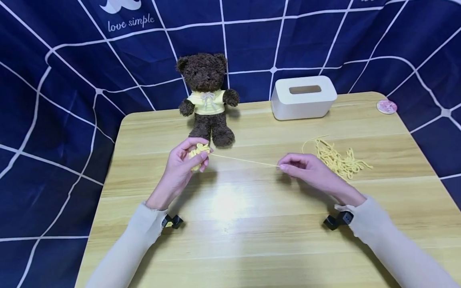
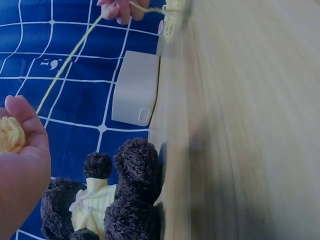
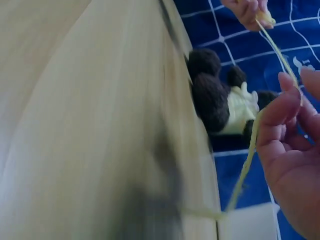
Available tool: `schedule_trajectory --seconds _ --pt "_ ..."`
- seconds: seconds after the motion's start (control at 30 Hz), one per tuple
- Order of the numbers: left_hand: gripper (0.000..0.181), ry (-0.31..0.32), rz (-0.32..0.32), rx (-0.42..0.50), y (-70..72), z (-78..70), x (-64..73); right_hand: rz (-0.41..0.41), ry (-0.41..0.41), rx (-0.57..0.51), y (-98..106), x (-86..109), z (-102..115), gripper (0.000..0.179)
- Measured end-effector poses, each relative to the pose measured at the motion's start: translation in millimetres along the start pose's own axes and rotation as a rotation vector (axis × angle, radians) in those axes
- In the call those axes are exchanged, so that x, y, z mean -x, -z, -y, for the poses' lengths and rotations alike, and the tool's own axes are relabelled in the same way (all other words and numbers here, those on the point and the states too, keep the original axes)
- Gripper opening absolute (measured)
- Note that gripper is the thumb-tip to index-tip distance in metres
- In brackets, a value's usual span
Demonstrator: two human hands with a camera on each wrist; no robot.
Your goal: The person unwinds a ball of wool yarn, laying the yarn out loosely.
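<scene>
In the head view my left hand (image 1: pixel 185 160) grips a small wound bundle of yellow yarn (image 1: pixel 197 151), fingers and thumb curled round it. A single yarn strand (image 1: pixel 245 160) runs taut from that bundle across to my right hand (image 1: pixel 306 170), whose thumb and fingertips pinch it. Past the right hand the strand trails down, as the right wrist view shows. On the table beside the right hand lies a loose, tangled pile of the same yarn (image 1: pixel 340 160). Both hands are raised over the table.
A dark brown teddy bear (image 1: pixel 210 124) in a yellow shirt stands just beyond the left hand. Behind the right hand sits a white tissue box (image 1: pixel 304 98). A pink round disc (image 1: pixel 387 106) lies at the far right corner of the wooden table (image 1: pixel 230 248). Blue gridded cloth (image 1: pixel 248 44) hangs behind.
</scene>
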State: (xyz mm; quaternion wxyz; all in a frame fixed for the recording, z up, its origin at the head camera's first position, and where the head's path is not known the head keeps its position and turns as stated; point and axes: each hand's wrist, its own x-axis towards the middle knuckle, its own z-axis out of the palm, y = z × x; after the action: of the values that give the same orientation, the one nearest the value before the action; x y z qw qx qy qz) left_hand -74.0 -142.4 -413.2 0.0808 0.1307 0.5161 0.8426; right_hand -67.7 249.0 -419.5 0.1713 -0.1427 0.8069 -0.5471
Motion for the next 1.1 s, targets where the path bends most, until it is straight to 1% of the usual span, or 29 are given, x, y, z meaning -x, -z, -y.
schedule_trajectory --seconds 0.1,0.2,0.3,0.43,0.53,0.67,0.8,0.93,1.1 --pt "0.035 -0.003 0.02 -0.004 1.5 0.9 0.6 -0.101 0.017 -0.001 11 7.4 1 0.02" --pt "0.035 0.006 0.013 0.0 1.8 1.0 1.6 -0.212 0.04 -0.052 20 11.8 2 0.02" --pt "0.033 0.02 -0.008 -0.007 1.2 0.7 2.4 -0.312 0.086 -0.173 27 14.6 3 0.019" --pt "0.032 0.026 -0.05 -0.03 2.4 1.7 2.2 -0.427 0.201 -0.431 34 16.4 5 0.016" --pt "0.032 0.015 -0.096 -0.031 4.4 2.6 1.7 -0.493 0.295 -0.609 40 17.2 5 0.013" --pt "0.031 -0.013 -0.144 -0.002 7.0 2.8 2.2 -0.572 0.374 -0.781 52 20.9 1 0.01" --pt "0.03 -0.04 -0.159 0.014 9.0 2.8 3.2 -0.647 0.428 -0.897 69 24.7 -9 0.01" --pt "0.028 -0.048 -0.153 0.018 10.0 2.4 3.8 -0.754 0.456 -0.984 88 29.6 -20 0.012" --pt "0.028 -0.073 -0.152 0.02 10.4 2.3 2.6 -0.884 0.485 -1.062 109 38.9 -28 0.01"
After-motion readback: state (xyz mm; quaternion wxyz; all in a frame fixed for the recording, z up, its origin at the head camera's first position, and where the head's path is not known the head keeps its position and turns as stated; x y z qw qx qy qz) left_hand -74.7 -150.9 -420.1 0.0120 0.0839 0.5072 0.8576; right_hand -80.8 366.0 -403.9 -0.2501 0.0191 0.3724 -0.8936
